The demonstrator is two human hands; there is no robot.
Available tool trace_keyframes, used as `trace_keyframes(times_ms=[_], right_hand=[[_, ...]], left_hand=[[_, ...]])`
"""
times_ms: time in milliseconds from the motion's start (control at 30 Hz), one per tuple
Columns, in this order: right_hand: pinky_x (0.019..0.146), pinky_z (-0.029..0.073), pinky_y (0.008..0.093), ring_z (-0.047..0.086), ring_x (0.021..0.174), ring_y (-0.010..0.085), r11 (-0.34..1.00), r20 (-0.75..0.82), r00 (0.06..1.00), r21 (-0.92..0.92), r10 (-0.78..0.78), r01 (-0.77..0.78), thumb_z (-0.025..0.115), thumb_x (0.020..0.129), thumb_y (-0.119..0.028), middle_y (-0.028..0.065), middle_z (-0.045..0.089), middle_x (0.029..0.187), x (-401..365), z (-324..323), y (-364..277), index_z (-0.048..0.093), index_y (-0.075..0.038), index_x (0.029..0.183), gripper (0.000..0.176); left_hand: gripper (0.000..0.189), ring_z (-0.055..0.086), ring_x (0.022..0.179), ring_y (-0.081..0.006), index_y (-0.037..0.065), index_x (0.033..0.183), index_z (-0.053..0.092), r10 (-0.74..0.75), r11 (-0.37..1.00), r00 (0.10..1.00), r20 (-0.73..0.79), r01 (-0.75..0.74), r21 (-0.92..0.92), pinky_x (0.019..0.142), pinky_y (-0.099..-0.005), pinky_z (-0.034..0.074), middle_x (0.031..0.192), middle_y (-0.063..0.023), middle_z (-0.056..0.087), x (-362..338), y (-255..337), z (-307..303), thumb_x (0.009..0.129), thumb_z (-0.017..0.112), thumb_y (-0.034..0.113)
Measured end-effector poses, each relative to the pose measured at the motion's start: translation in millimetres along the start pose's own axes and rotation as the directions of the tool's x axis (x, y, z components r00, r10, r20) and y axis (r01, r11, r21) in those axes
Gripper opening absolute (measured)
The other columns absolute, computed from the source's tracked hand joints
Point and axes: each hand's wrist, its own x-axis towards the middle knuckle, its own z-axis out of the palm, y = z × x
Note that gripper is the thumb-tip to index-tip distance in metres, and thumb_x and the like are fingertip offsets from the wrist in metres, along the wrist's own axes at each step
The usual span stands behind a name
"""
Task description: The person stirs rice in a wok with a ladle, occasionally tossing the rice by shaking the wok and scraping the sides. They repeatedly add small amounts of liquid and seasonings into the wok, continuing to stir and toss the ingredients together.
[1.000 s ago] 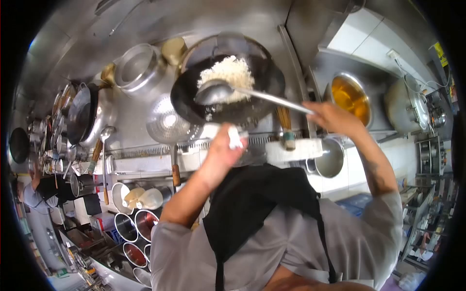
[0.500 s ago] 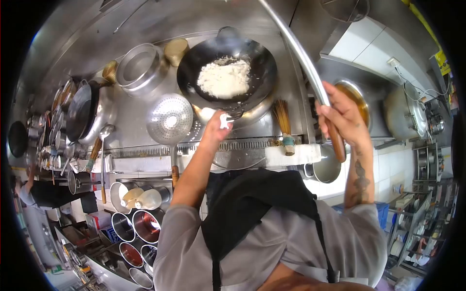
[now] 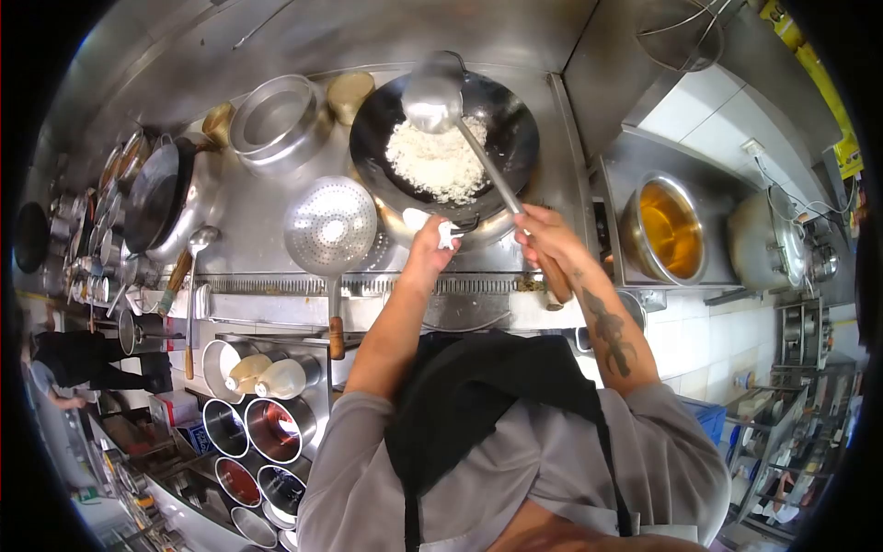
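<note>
Stove [image 3: 253, 207]: shiny metal. Wok [image 3: 510, 152] sits on it, with rice [image 3: 437, 166] in the middle.
Left hand [image 3: 430, 250]: curled round a white cloth [image 3: 417, 219], at the wok's near handle [image 3: 472, 223].
Right hand [image 3: 552, 237]: wrapped round the ladle [image 3: 432, 104]; its bowl is above or on the rice, I can't tell which.
Spill: a hard push could flick rice out.
Burn: if the cloth slips, a hot handle could hurt.
</note>
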Motion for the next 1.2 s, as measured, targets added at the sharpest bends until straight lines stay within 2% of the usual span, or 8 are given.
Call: trace_keyframes(times_ms=[100, 200, 367, 533, 633, 733, 867, 1200], right_hand=[[0.036, 0.037, 0.0254, 0.045, 0.043, 0.0087, 0.992, 0.145, 0.989, 0.111, 0.036, -0.052, 0.052, 0.096, -0.022, -0.0009, 0.049, 0.067, -8.5, -12.0, 8.7, 0.051, -0.008, 0.104, 0.016], [0.035, 0.037, 0.0272, 0.044, 0.04, 0.0092, 0.976, -0.03, 0.999, -0.215, 0.032, -0.037, 0.051, 0.096, -0.021, -0.0001, 0.049, 0.065, 18.4, -23.4, 20.6, 0.054, -0.006, 0.104, 0.018], [0.038, 0.038, 0.0283, 0.048, 0.044, 0.0092, 0.807, -0.162, 0.917, -0.545, -0.366, 0.226, 0.052, 0.095, -0.021, 0.0016, 0.051, 0.062, 6.7, -44.0, 32.3, 0.058, -0.003, 0.1, 0.02], [0.038, 0.035, 0.023, 0.044, 0.041, 0.0069, 0.878, -0.142, 0.975, -0.471, -0.17, 0.085, 0.051, 0.097, -0.021, -0.0019, 0.046, 0.058, -2.5, -67.3, 20.6, 0.055, -0.002, 0.098, 0.019], [0.038, 0.035, 0.0227, 0.044, 0.041, 0.007, 0.805, -0.191, 0.955, -0.588, -0.229, 0.076, 0.051, 0.096, -0.021, -0.0023, 0.046, 0.059, -11.1, -61.9, 12.0, 0.056, -0.003, 0.098, 0.019], [0.038, 0.034, 0.0233, 0.043, 0.041, 0.0071, 0.887, -0.163, 0.956, -0.437, -0.243, 0.151, 0.051, 0.096, -0.021, -0.0022, 0.046, 0.06, -20.1, -55.5, 20.0, 0.056, -0.003, 0.1, 0.019], [0.039, 0.036, 0.0256, 0.045, 0.041, 0.0091, 0.804, -0.171, 0.958, -0.588, -0.231, 0.089, 0.052, 0.095, -0.02, 0.001, 0.048, 0.06, 13.9, -78.7, 33.6, 0.057, -0.001, 0.103, 0.021], [0.043, 0.042, 0.0325, 0.053, 0.045, 0.0153, 0.779, -0.295, 0.879, -0.615, -0.374, 0.125, 0.055, 0.093, -0.022, 0.0074, 0.054, 0.062, 75.1, -50.9, 3.8, 0.058, 0.001, 0.1, 0.025]], left_hand=[[0.01, 0.056, 0.069, -0.0203, 0.011, 0.092, 0.051, 0.011, 1.0, 0.998, -0.055, -0.01, 0.011, 0.047, -0.0304, 0.043, 0.082, -0.0069, 0.058, -8.3, 4.3, 8.2, 0.085, 0.055, 0.018], [0.012, 0.056, 0.069, -0.0201, 0.011, 0.093, 0.051, 0.001, 1.0, 0.999, -0.051, 0.0, 0.015, 0.047, -0.0304, 0.043, 0.082, -0.0075, 0.058, -9.6, -4.9, 5.1, 0.085, 0.056, 0.017], [0.013, 0.055, 0.07, -0.0203, 0.01, 0.094, 0.051, 0.036, 0.999, 0.999, -0.019, -0.037, -0.012, 0.046, -0.0301, 0.043, 0.083, -0.0086, 0.057, -7.5, -2.1, 4.6, 0.085, 0.056, 0.017], [0.014, 0.055, 0.07, -0.0207, 0.01, 0.095, 0.051, 0.017, 1.0, 0.999, -0.052, -0.017, -0.011, 0.045, -0.0296, 0.043, 0.085, -0.0091, 0.057, -7.8, -5.9, 2.3, 0.084, 0.057, 0.016], [0.015, 0.055, 0.071, -0.0204, 0.011, 0.095, 0.051, 0.02, 1.0, 0.999, -0.049, -0.02, -0.008, 0.046, -0.0296, 0.043, 0.086, -0.0085, 0.057, -8.7, -1.1, 4.0, 0.083, 0.057, 0.016], [0.016, 0.055, 0.073, -0.0201, 0.011, 0.096, 0.051, 0.007, 1.0, 0.998, -0.061, -0.007, 0.003, 0.047, -0.0296, 0.042, 0.086, -0.0075, 0.056, -7.0, 0.9, 5.3, 0.082, 0.058, 0.016], [0.006, 0.053, 0.064, -0.0168, 0.013, 0.088, 0.052, 0.007, 0.999, 0.999, -0.039, -0.006, 0.034, 0.046, -0.029, 0.04, 0.075, -0.0024, 0.055, -1.2, -1.1, 3.0, 0.087, 0.053, 0.019], [0.013, 0.055, 0.07, -0.0202, 0.011, 0.094, 0.051, 0.005, 1.0, 0.999, -0.033, -0.006, -0.02, 0.045, -0.0294, 0.041, 0.084, -0.0072, 0.057, -10.9, 2.5, 8.7, 0.084, 0.058, 0.016]])
